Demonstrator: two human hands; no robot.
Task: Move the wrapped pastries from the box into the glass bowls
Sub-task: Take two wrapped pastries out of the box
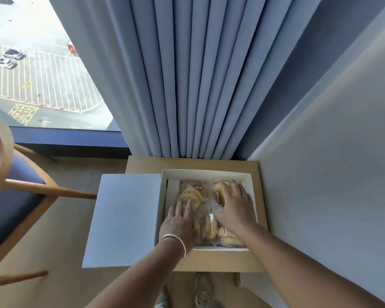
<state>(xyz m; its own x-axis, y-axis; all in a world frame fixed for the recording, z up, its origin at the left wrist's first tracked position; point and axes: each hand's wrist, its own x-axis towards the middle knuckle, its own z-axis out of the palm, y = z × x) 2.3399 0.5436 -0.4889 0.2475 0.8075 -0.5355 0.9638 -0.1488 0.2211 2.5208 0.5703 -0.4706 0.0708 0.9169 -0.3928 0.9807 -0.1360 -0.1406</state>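
Both hands down in the box, flat on the wrapped pastries.

The left hand (180, 221), silver bracelet (176, 240) at the wrist, lies with fingers spread on the near-left pastry (190, 196); the right hand (237, 206) fans out over the far-right pastry (218, 192), gripping nothing. All the pastries sit inside the white box (207, 173) on a small wooden table (142, 165), its lid (122, 218) lying open to the left, blue curtain (198, 74) beyond.

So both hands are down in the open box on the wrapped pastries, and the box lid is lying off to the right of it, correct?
Not quite. The head view shows the lid lying to the left of the box, not the right. The rest holds: the left hand and right hand both rest on the wrapped pastries inside.
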